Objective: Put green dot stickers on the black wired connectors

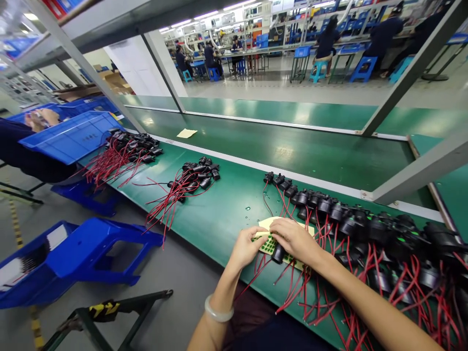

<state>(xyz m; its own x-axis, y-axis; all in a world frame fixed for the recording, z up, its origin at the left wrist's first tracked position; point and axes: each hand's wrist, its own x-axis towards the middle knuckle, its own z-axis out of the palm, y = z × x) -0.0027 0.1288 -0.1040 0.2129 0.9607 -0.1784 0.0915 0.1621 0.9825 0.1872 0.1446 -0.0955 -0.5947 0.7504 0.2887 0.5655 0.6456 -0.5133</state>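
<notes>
A pale yellow sheet of green dot stickers [268,245] is bent up over the front part of the bench. My left hand [247,247] pinches its left side between thumb and fingers. My right hand [295,239] meets the sheet from the other side, fingertips pressed together close to my left thumb; what lies between them is hidden. Just under my right hand is a black cylindrical part [278,253], lying on the sheet. Similar black parts with red wires [325,204] stand in a row to the right, several with a green dot on them.
Two piles of black wired parts, a nearer pile [199,175] and a farther pile [135,146], lie leftward on the green bench [234,209]. A blue bin [73,136] stands beyond, beside a co-worker's hands [42,119]. Metal uprights [413,73] frame the bench. A blue stool [98,248] is at left.
</notes>
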